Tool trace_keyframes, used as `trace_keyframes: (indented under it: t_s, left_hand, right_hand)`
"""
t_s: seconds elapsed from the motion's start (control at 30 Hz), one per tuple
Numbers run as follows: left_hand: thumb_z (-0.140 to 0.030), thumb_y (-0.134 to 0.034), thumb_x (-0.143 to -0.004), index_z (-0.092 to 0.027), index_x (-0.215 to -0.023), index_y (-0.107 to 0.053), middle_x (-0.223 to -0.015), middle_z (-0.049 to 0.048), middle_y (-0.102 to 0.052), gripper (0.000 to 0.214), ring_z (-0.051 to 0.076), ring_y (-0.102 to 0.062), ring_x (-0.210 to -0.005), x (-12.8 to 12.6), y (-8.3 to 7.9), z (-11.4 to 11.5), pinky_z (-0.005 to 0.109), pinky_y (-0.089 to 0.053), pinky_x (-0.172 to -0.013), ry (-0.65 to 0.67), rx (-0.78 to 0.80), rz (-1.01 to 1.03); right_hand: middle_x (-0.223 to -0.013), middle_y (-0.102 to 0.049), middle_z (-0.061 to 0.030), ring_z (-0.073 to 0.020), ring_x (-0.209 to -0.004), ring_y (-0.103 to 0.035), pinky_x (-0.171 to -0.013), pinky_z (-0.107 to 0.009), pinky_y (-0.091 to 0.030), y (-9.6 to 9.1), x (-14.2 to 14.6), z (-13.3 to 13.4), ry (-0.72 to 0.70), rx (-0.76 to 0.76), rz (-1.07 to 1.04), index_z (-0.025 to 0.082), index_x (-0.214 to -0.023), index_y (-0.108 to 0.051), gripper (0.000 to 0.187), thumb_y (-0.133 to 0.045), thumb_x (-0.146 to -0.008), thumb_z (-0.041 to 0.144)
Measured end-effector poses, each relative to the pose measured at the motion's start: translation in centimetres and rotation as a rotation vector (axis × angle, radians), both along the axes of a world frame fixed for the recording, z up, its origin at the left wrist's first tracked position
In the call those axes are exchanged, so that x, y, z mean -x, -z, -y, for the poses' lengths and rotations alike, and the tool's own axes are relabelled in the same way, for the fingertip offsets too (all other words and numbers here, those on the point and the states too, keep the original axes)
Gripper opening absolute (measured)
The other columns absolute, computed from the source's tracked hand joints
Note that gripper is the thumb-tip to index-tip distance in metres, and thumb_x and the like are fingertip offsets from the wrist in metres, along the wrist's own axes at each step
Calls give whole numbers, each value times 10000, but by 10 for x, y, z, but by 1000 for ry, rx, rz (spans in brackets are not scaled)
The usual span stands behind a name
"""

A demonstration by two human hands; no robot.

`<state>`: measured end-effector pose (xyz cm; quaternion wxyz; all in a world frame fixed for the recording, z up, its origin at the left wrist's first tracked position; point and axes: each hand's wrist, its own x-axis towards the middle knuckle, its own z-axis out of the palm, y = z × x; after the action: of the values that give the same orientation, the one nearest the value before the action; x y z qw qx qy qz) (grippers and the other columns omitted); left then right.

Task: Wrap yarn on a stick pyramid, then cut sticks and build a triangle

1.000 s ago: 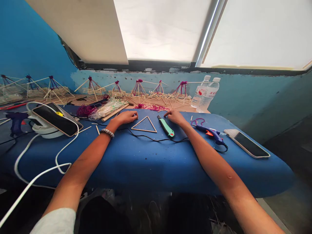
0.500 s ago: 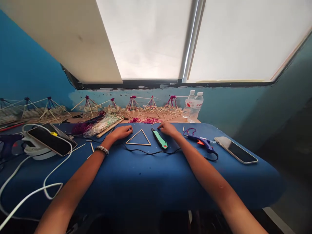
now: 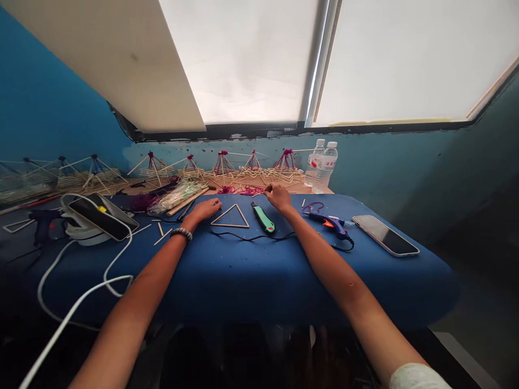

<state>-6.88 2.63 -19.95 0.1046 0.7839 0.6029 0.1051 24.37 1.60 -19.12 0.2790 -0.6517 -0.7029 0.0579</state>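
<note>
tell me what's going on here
A person sits at a blue padded table with both bare hands on it. The left hand lies beside a triangle of wooden sticks. The right hand is nearest some magenta yarn, its fingertips pinched, though whether they hold anything is too small to tell. A green utility knife and a blue glue gun lie nearby, with stick-and-yarn pyramids lined up beyond.
</note>
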Motion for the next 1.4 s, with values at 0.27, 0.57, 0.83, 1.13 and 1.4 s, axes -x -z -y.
trace_keyframes:
  t_s: [0.27, 0.57, 0.83, 1.13, 1.4]
  left_hand:
    - [-551, -235, -1037, -192, -988, -711, -1116, 116, -767, 598, 241, -704, -990, -14, -8, 24, 314, -528, -879, -131, -15, 53]
    - [-469, -177, -1070, -165, -1060, -757, -1085, 116, -779, 656, 241, -718, -988, -22, -4, 33, 326, -530, -902, -200, -64, 94]
    - [-479, -228, -1071, -182, -1066, -774, -1053, 105, -793, 622, 251, -729, -989, -18, -1, 33, 326, -520, -882, -217, -55, 127]
    - [-531, -297, -1055, -201, -1061, -751, -1128, 138, -797, 561, 284, -711, -1090, -17, 2, 36, 348, -498, -951, -204, -110, 110]
    - [-469, -318, -1052, -195, -1060, -740, -1241, 164, -766, 503, 320, -713, -1127, -18, 2, 33, 387, -497, -968, -234, -77, 108]
  right_hand:
    - [-1260, -747, -152, -267, -1178, -697, -927, -323, -510, 1, -3, 9, -13, 29, 1, 174, -1310, -661, 388, -514, -957, 104]
    - [-1327, -693, -228, -326, -1233, -658, -985, -397, -498, 10, -6, 5, -36, 96, 36, 139, -1386, -566, 449, -512, -941, 126]
    - [-1253, -752, -126, -231, -1211, -671, -958, -298, -497, 18, -12, 2, -121, 83, 53, 177, -1330, -545, 462, -516, -886, 52]
    - [-1287, -746, -132, -235, -1254, -658, -953, -301, -485, 18, -14, 7, -110, 74, 142, 153, -1349, -516, 499, -491, -875, -2]
    - [-1264, -720, -212, -319, -1271, -637, -973, -333, -480, 15, 9, 16, -83, 41, 263, 160, -1314, -597, 424, -606, -894, 97]
